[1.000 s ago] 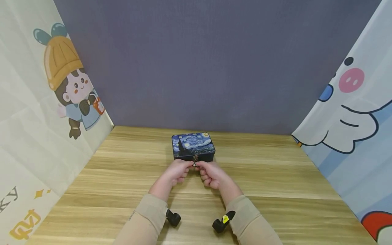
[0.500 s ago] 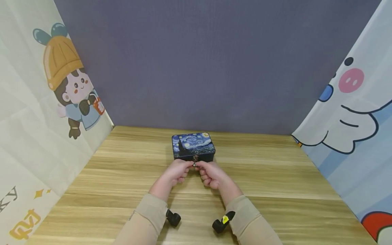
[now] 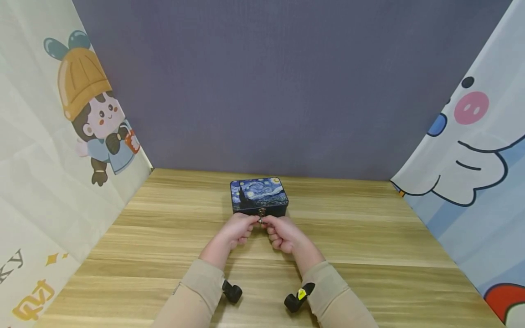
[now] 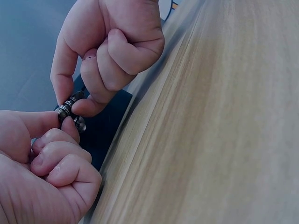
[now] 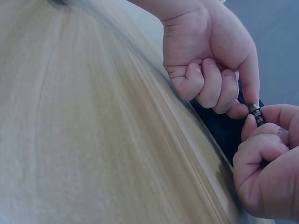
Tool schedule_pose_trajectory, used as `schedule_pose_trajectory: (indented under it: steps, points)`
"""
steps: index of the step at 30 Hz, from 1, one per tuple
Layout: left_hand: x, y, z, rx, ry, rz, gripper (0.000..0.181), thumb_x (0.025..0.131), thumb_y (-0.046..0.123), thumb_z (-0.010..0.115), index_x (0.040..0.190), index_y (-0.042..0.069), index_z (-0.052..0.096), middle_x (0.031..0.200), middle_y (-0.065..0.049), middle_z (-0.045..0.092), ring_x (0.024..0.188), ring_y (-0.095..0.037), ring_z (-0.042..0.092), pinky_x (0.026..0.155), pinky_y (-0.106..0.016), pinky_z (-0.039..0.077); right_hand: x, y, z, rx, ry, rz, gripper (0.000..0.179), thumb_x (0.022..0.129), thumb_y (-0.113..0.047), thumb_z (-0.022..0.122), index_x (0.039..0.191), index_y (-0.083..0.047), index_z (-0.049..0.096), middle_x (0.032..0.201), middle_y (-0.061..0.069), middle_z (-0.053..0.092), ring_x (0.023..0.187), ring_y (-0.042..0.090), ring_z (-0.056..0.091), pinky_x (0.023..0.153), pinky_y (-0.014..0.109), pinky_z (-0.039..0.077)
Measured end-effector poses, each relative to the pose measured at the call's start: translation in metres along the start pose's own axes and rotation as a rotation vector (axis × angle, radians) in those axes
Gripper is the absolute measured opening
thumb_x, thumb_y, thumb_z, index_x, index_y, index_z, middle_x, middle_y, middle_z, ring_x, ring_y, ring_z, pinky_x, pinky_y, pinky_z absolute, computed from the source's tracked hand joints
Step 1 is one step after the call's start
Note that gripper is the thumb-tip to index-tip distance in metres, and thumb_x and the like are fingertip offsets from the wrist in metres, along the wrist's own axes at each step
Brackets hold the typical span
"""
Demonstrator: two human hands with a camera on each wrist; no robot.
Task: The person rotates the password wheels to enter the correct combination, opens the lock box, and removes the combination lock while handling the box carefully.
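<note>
A small dark box (image 3: pixel 259 193) with a starry night painting on its lid stands closed at the back middle of the table. At its front a brass-coloured clasp (image 3: pixel 262 211) shows. Just below the clasp is a small combination padlock (image 4: pixel 69 105) with ringed number dials. My left hand (image 3: pixel 237 230) pinches one end of it between thumb and forefinger, the other fingers curled in. From the opposite side my right hand (image 3: pixel 285 233) pinches the other end the same way. In both wrist views fingertips cover part of the padlock, and its shackle is mostly hidden.
The wood-grain table (image 3: pixel 348 228) runs back to a grey-purple panel (image 3: pixel 270 91). Printed cloths hang along the left (image 3: pixel 33 136) and right sides. A black wrist camera (image 3: pixel 232 292) sits at each sleeve cuff.
</note>
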State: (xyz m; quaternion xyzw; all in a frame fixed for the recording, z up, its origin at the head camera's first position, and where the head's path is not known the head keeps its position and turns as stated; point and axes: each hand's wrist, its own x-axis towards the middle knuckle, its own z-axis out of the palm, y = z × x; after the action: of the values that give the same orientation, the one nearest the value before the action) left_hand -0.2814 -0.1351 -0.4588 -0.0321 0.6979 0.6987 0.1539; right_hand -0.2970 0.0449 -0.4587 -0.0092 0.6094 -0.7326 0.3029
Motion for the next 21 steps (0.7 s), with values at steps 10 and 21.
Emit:
schedule_pose_trajectory:
  steps: [10, 21]
  points:
    - [0.0013, -0.0010, -0.0003, -0.003, -0.005, -0.004, 0.027, 0.103, 0.023, 0.058, 0.087, 0.002, 0.057, 0.056, 0.006, 0.032, 0.044, -0.007, 0.023, 0.041, -0.022, 0.022, 0.0002, -0.0003, 0.0002, 0.004, 0.006, -0.006, 0.021, 0.093, -0.023, 0.065, 0.087, -0.004, 0.057, 0.057, -0.009, 0.031, 0.042, 0.001, 0.025, 0.038, 0.017, 0.020]
    - [0.0025, -0.0022, -0.0005, -0.008, -0.007, -0.005, 0.027, 0.103, 0.023, 0.057, 0.090, -0.001, 0.059, 0.057, 0.006, 0.033, 0.044, -0.007, 0.023, 0.041, -0.022, 0.022, -0.0003, -0.0005, 0.0001, 0.011, 0.005, -0.003, 0.020, 0.093, -0.021, 0.064, 0.089, -0.002, 0.056, 0.057, -0.009, 0.030, 0.043, 0.001, 0.025, 0.038, 0.017, 0.020]
